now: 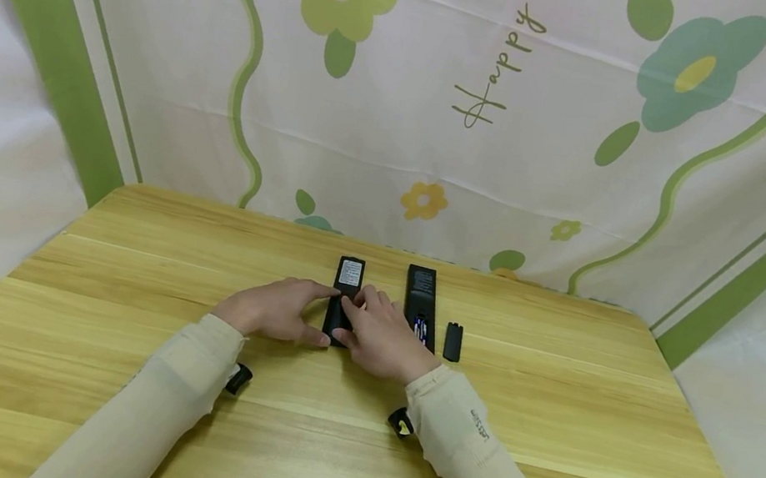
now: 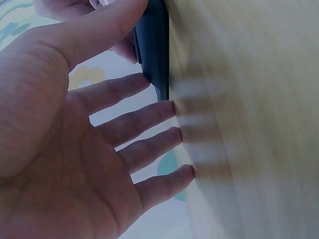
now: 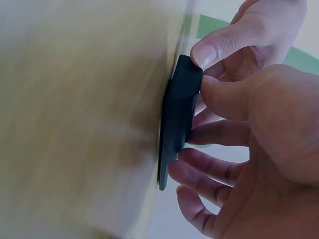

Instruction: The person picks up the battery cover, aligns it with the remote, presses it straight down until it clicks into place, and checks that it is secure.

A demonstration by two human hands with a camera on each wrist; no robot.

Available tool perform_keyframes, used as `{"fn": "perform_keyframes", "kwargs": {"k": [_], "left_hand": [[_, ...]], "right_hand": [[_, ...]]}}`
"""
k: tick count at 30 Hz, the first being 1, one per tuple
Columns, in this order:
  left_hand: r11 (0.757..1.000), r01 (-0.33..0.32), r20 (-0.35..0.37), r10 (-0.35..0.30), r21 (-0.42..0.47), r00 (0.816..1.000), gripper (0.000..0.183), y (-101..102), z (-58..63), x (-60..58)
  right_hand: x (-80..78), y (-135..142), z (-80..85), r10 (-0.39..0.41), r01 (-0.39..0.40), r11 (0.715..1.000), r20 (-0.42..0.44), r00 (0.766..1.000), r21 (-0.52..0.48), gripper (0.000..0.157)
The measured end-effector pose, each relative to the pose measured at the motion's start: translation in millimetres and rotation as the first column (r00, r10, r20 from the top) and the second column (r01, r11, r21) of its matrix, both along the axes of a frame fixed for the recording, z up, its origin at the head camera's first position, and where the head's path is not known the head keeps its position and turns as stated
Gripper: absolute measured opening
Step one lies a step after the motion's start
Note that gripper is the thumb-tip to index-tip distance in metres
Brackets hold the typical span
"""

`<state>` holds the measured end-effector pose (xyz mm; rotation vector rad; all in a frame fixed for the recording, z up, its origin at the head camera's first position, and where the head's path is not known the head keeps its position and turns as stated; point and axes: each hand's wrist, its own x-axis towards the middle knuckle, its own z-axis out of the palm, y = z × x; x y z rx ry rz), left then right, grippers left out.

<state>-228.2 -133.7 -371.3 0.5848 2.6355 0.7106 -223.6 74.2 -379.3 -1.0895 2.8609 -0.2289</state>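
Black, the labelled remote (image 1: 337, 318) lies back up near the middle of the worktop's far edge (image 1: 235, 216), its white label (image 1: 350, 272) at the end closest to that edge. The left hand (image 1: 280, 308) is released, fingers spread, with thumb and index touching the remote's left side. The right hand (image 1: 382, 336) has curled fingers and a thumb set on the remote's back; whether its grip pinches any part, I cannot tell.

Just right of it lies the second remote (image 1: 424, 284), its compartment bared to show blue batteries (image 1: 420, 330) too small to count. In the head view the right hand crosses in front of its near left portion. Beside its right side lies a loose cover (image 1: 453, 342), well in from the worktop's right edge.

Counted: two remotes, one loose cover, two hands, two pale sleeves (image 1: 175, 390). A flowered cloth (image 1: 371, 127) hangs behind the far edge.
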Motion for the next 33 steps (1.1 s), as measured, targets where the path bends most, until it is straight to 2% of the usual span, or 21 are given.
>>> {"fn": "perform_keyframes", "kwargs": {"k": [12,27,33], "left_hand": [[1.0,-0.003,0.004,0.003,0.009,1.0,0.078,0.1,-0.5,-0.3],[1.0,0.002,0.007,-0.002,0.013,1.0,0.078,-0.1,1.2,0.2],[1.0,-0.006,0.013,0.006,0.019,1.0,0.078,-0.4,0.4,-0.6]], "right_hand": [[-1.0,2.5,-1.3,-0.008,0.009,0.999,0.033,0.999,-0.034,0.057],[-0.9,5.6,1.7,-0.031,0.033,0.995,0.026,0.999,-0.099,0.049],[-1.0,6.4,4.3,-0.02,0.02,0.992,-0.001,1.0,-0.122,0.041]]}}
